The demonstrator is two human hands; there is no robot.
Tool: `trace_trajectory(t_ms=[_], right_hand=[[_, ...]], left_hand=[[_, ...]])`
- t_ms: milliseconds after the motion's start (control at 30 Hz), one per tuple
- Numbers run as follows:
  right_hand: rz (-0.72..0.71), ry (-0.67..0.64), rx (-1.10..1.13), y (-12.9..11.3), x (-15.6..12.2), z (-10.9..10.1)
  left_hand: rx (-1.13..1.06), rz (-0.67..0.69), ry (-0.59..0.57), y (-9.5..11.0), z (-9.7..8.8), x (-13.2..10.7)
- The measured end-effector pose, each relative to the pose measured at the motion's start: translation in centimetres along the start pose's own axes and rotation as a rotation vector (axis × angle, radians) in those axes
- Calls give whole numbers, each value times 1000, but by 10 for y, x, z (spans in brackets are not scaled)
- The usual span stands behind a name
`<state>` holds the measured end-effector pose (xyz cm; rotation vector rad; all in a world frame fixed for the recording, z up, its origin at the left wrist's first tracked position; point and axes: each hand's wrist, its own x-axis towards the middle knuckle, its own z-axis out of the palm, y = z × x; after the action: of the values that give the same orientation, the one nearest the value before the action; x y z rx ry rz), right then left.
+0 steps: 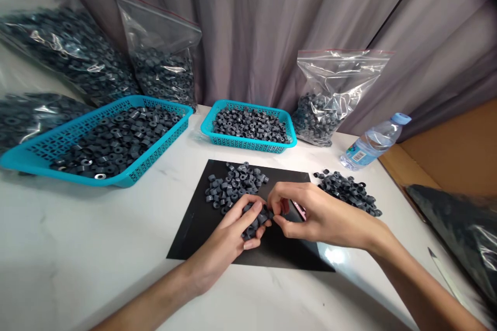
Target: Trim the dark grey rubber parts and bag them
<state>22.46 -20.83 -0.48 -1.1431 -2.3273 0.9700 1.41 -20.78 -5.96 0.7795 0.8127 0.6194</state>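
Note:
My left hand (pixel 240 225) is cupped around a handful of small dark grey ring-shaped pieces (pixel 254 217), held above a black mat (pixel 198 227). Beside it, my right hand (pixel 306 212) pinches with thumb and forefinger at one dark piece (pixel 276 213) by the left fingertips. Part of a pink object (pixel 300 211) shows behind the right hand; its kind is hidden. A loose pile of the same grey pieces (pixel 233 183) lies on the mat just beyond my left hand. Another pile (pixel 347 191) rests on the white table, past my right hand.
Two blue plastic baskets (pixel 134 178) (pixel 248 144) of grey pieces stand at the left and back. Zip bags of pieces (pixel 163 72) (pixel 318 114) lean against the grey curtain (pixel 248 26). A water bottle (pixel 373 142) stands tilted-looking at right, near a cardboard box (pixel 458 145) and a dark plastic bag (pixel 458 232).

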Motion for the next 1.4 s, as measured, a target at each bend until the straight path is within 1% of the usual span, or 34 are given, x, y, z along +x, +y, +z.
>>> trace_trajectory(t_ms=[100,300,433,600,833,1000,1100,1267,1400], right_hand=[[7,22,-17,-1,-2,-4],[9,88,-71,-4,-7,-11],[-6,111,-97,-8,-6,-7],[-64,121,-140,-8,-3,-2],[-132,120,-107,-10,-1,4],[-163,104,-65,-11,2,11],[-171,112,-65,-10,3,10],[-139,176,-91,-10,0,6],[-149,180,-103,-13,-1,11]], left_hand=[[-8,32,-14,2,0,0],[-70,35,18,3,1,-1],[-119,19,17,2,0,2],[-149,-54,-27,3,-3,3],[-153,-117,-99,5,-3,1],[-130,-140,-75,7,0,0],[-116,-128,-56,7,1,0],[-89,-61,-72,6,0,0],[-65,-45,-51,4,0,1]])
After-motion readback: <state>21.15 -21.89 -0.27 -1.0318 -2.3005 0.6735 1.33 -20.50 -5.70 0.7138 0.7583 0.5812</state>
